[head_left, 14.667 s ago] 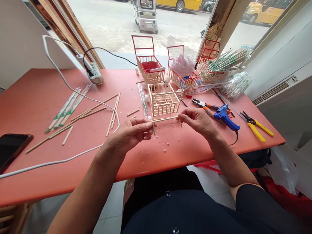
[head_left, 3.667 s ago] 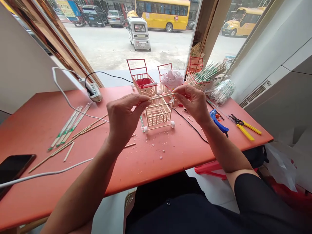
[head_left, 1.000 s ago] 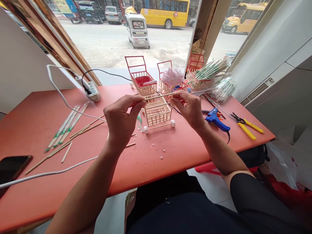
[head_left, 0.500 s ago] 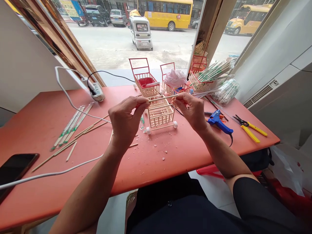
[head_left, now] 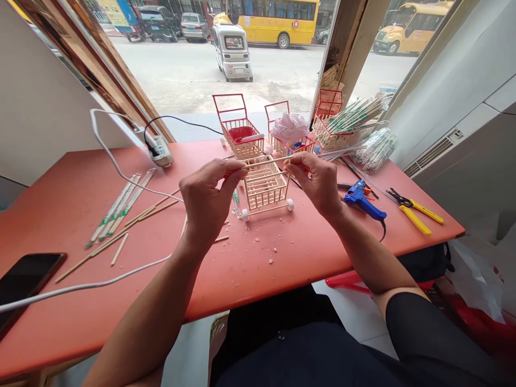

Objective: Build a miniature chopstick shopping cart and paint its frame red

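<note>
The left hand (head_left: pixel 207 196) and the right hand (head_left: pixel 318 180) are each pinching one end of a thin wooden stick (head_left: pixel 266 161) between thumb and fingertips, the other fingers curling in, and are holding it level over the top of a small wooden cart (head_left: pixel 266 188). The cart is standing on white wheels near the middle of the orange table (head_left: pixel 282 258); whether the stick is touching its rim cannot be told. The green print on the wrapped chopsticks (head_left: pixel 119 207), lying toward the left edge, is showing too small to read. A blue glue gun (head_left: pixel 363 200) and yellow cutters (head_left: pixel 417 214) are lying toward the right edge, a dark phone (head_left: pixel 24 277) is sitting at the near left corner, and red-handled carts (head_left: pixel 239 131) are standing along the far edge. Half a second back the grip and the stick's place were the same; about fifteen seconds back the hands were holding the stick low, in front of the cart, nearer the near edge.
</note>
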Action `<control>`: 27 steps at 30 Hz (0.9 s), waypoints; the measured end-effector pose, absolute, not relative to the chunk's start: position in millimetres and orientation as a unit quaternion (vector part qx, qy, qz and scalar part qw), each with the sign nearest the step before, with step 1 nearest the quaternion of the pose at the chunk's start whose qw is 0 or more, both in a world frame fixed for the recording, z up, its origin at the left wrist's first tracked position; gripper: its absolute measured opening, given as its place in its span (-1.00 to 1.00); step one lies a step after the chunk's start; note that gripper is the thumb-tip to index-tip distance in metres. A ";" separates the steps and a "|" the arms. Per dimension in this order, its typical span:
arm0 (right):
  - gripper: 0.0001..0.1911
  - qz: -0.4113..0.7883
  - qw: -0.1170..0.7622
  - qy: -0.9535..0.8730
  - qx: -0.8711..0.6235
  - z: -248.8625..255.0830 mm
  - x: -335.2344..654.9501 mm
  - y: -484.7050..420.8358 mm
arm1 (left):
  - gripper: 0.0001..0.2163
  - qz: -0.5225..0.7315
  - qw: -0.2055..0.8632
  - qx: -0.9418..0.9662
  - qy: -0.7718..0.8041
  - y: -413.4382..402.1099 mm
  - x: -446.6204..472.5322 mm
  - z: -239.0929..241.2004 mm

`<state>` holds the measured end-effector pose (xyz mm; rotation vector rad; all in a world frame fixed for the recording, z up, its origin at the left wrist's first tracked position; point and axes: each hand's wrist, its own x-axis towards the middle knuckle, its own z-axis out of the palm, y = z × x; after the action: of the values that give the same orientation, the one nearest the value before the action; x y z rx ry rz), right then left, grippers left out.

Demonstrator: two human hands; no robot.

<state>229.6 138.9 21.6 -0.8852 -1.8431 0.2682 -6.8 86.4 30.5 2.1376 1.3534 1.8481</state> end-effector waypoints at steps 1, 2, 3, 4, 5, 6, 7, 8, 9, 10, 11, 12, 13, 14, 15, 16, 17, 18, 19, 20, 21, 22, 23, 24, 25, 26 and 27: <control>-0.88 0.111 0.516 -0.766 -0.367 21.7 229.4 138.7 | -0.90 0.592 0.003 0.682 0.429 86.6 -6.7 30.3; -0.89 0.110 0.517 -0.766 -0.366 21.7 229.2 138.6 | -0.89 0.594 0.002 0.683 0.426 86.7 -6.5 30.1; -0.89 0.111 0.520 -0.765 -0.363 21.8 229.1 138.4 | -0.89 0.595 0.001 0.683 0.424 86.8 -6.4 30.0; -0.89 0.111 0.524 -0.765 -0.358 22.0 229.0 138.1 | -0.89 0.596 0.000 0.683 0.422 86.9 -6.4 29.8; -0.89 0.112 0.525 -0.765 -0.355 22.3 229.0 137.8 | -0.89 0.596 -0.001 0.683 0.423 86.9 -6.3 29.7; -0.89 0.111 0.526 -0.766 -0.353 22.6 229.0 137.4 | -0.90 0.596 -0.001 0.683 0.423 87.0 -6.4 29.5; -0.88 0.109 0.525 -0.767 -0.353 23.0 229.1 136.9 | -0.90 0.595 -0.002 0.683 0.424 87.0 -6.4 29.3; -0.88 0.107 0.524 -0.767 -0.354 23.3 229.3 136.3 | -0.90 0.596 -0.002 0.683 0.423 87.1 -6.6 29.2; -0.87 0.105 0.522 -0.768 -0.356 23.7 229.4 135.6 | -0.90 0.596 -0.003 0.683 0.422 87.2 -6.7 29.0; -0.86 0.103 0.519 -0.768 -0.360 24.1 229.6 135.0 | -0.90 0.596 -0.004 0.684 0.421 87.2 -6.9 28.9; -0.86 0.101 0.516 -0.768 -0.366 24.4 229.7 134.3 | -0.90 0.597 -0.005 0.684 0.419 87.2 -7.0 28.8; -0.85 0.099 0.513 -0.768 -0.371 24.6 229.7 133.7 | -0.91 0.597 -0.006 0.685 0.418 87.2 -7.2 28.6; -0.86 0.097 0.511 -0.768 -0.374 24.8 229.8 133.2 | -0.91 0.596 -0.008 0.685 0.419 87.2 -7.3 28.5; -0.86 0.096 0.510 -0.768 -0.375 25.0 229.8 132.8 | -0.91 0.595 -0.008 0.685 0.420 87.1 -7.5 28.4; -0.86 0.096 0.511 -0.769 -0.373 25.1 229.9 132.6 | -0.91 0.593 -0.008 0.686 0.422 87.0 -7.6 28.3; -0.87 0.097 0.512 -0.770 -0.370 25.3 230.0 132.5 | -0.91 0.591 -0.008 0.686 0.424 87.0 -7.6 28.3; -0.88 0.100 0.512 -0.771 -0.366 25.6 230.2 132.6 | -0.91 0.590 -0.009 0.685 0.426 86.9 -7.6 28.3; -0.89 0.104 0.510 -0.772 -0.365 25.9 230.5 132.8 | -0.92 0.590 -0.009 0.684 0.429 86.8 -7.6 28.2; -0.90 0.109 0.506 -0.773 -0.367 26.2 231.0 133.0 | -0.92 0.590 -0.009 0.683 0.431 86.8 -7.5 28.2; -0.91 0.114 0.500 -0.774 -0.372 26.6 231.5 133.2 | -0.92 0.590 -0.007 0.682 0.433 86.8 -7.4 28.2; -0.92 0.118 0.494 -0.775 -0.376 27.1 232.0 133.4 | -0.92 0.591 -0.004 0.680 0.433 86.8 -7.3 28.1; -0.92 0.121 0.488 -0.776 -0.381 27.5 232.5 133.4 | -0.91 0.592 -0.001 0.680 0.432 86.9 -7.1 28.0; -0.92 0.123 0.485 -0.776 -0.384 27.9 232.9 133.3 | -0.91 0.594 0.001 0.680 0.430 86.9 -7.0 27.8; -0.92 0.124 0.482 -0.777 -0.385 28.3 233.3 133.0 | -0.91 0.595 0.003 0.680 0.428 87.0 -6.8 27.7; -0.92 0.125 0.480 -0.778 -0.386 28.5 233.6 132.6 | -0.91 0.596 0.003 0.681 0.426 87.0 -6.7 27.5; -0.91 0.126 0.480 -0.778 -0.386 28.7 233.8 132.2 | -0.91 0.597 0.003 0.681 0.424 87.0 -6.6 27.4; -0.91 0.126 0.480 -0.778 -0.386 28.7 233.8 131.7 | -0.91 0.596 0.002 0.681 0.424 87.0 -6.5 27.4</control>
<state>233.8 131.7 28.7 -0.9423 -1.8977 0.3086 -6.5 87.0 27.4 2.1384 1.3313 1.8716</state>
